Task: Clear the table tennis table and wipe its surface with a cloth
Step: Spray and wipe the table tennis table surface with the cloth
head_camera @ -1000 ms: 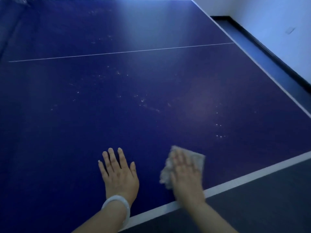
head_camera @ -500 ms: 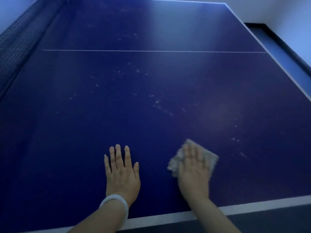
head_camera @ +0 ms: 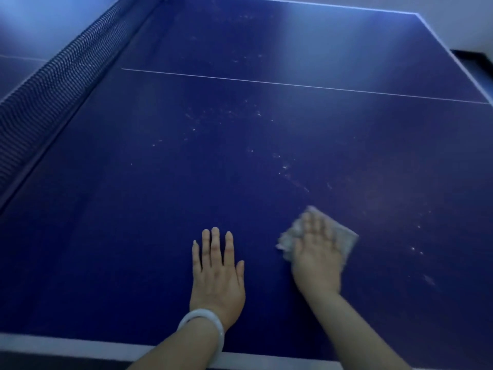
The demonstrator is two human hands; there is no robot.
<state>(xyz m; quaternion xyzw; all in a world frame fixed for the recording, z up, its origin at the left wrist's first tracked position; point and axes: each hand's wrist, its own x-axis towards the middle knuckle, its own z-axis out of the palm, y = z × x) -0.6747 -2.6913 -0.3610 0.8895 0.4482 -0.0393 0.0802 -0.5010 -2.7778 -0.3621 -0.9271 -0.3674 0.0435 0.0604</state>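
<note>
While the left hand (head_camera: 217,273) rests flat with fingers straight on the blue bench (head_camera: 133,209), the right hand (head_camera: 317,259) presses open-palmed on the cloth (head_camera: 346,236), nearer the pale specks (head_camera: 286,166) lying at its twelve o'clock, likely its next stretch

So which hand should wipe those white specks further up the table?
The right hand: it already presses the cloth, nearest the specks. The left hand lies flat, bare.
</note>
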